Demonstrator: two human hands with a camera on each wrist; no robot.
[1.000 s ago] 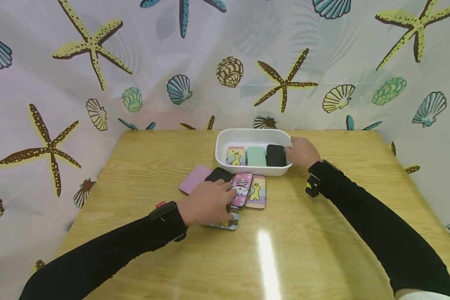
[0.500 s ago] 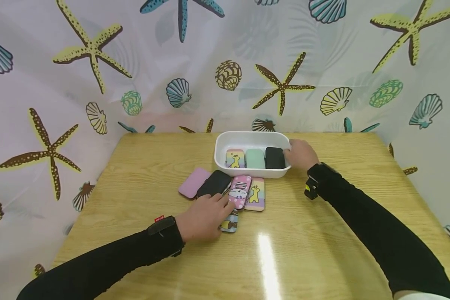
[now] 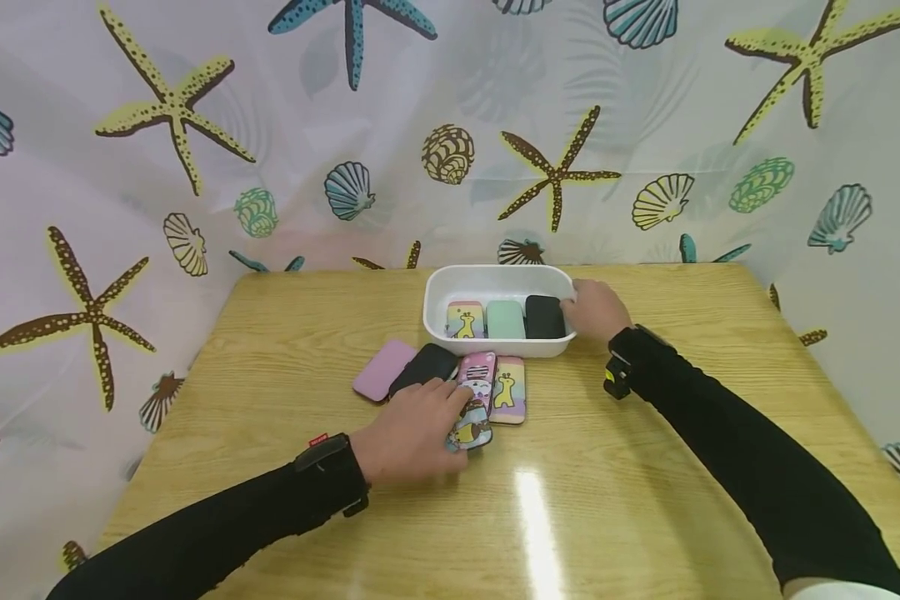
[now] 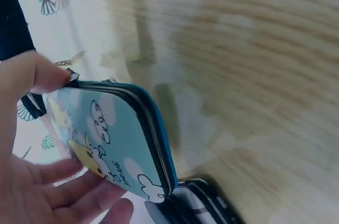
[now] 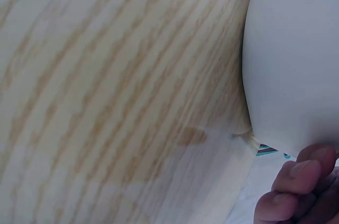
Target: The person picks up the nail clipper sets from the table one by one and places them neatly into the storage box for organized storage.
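Observation:
My left hand [image 3: 429, 421] grips a light blue cartoon case [image 3: 471, 433] at the near end of a pile of cases. In the left wrist view the blue case [image 4: 114, 139] is tilted up off the wood, with the thumb [image 4: 37, 75] on its edge and the fingers [image 4: 58, 192] beneath it. My right hand [image 3: 594, 307] holds the right end of a white tub [image 3: 437, 293], its fingers [image 5: 296, 192] curled against the tub wall [image 5: 291, 60]. Inside the tub stand a giraffe case [image 3: 464, 321], a mint case [image 3: 506, 320] and a black case [image 3: 545, 317].
On the wooden table [image 3: 682, 433], in front of the tub, lie a lilac case [image 3: 378, 381], a black case [image 3: 424, 367], a pink cartoon case [image 3: 478, 371] and a rainbow giraffe case [image 3: 509, 390]. A seashell-print curtain [image 3: 195, 167] surrounds the table.
My left hand has drawn back toward me off the pile and taken hold of the blue case, tipping it up. The right hand has stayed at the tub.

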